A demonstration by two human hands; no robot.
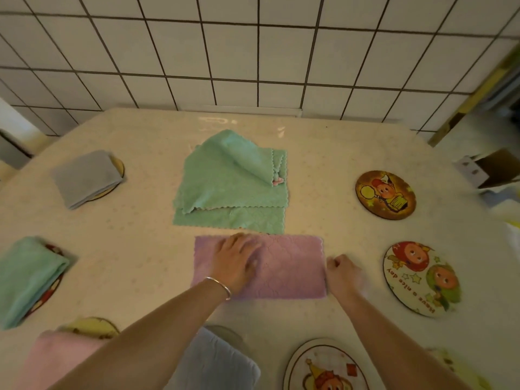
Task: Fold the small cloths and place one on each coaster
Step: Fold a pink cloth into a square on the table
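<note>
**White tiles, cream desk: four cloths placed, three coasters waiting**

White wall tiles back a pale desk ringed with round coasters. Four of them look served already: a folded grey cloth at far left, a folded green cloth below it, a pink one at the near left corner, and a blue one close to the body. Three coasters show bare on the right: a dark one, a white one with lettering, and one at the near edge.

Just in front of the person, the purple cloth lies folded once into a long rectangle, its long axis running left to right across the desk. On it the left hand presses flat, fingers straight, grip wide and holding nothing. At the cloth's right edge sits the right hand, fingers curled; whether it pinches the hem I cannot tell.

Beyond lies a loose pile of green cloths, unfolded. By my reckoning, slightly over half is done.
</note>
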